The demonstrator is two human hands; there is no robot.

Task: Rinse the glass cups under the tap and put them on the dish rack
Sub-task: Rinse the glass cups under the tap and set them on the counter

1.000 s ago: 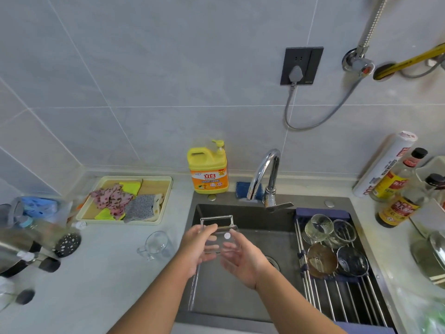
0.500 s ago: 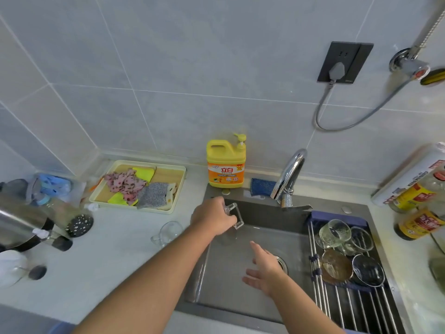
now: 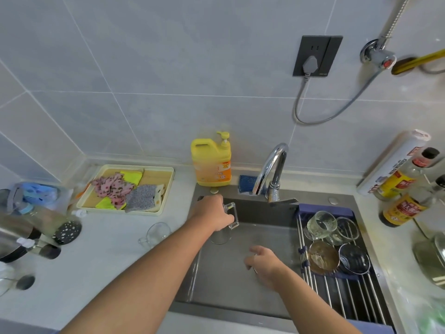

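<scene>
The left hand [image 3: 212, 213] has its grip curled round a glass cup [image 3: 221, 236], holding it over the far left corner of the sink [image 3: 228, 283]. The cup's body hangs roughly upright below the fingers and its square handle points right towards the tap [image 3: 273, 165]. Both the spout and the dish rack [image 3: 349, 292] lie to the cup's right, so I judge its next travel to be rightward. The right hand [image 3: 265, 266], loosely spread and holding nothing over the sink's middle, is nearer the rack.
</scene>
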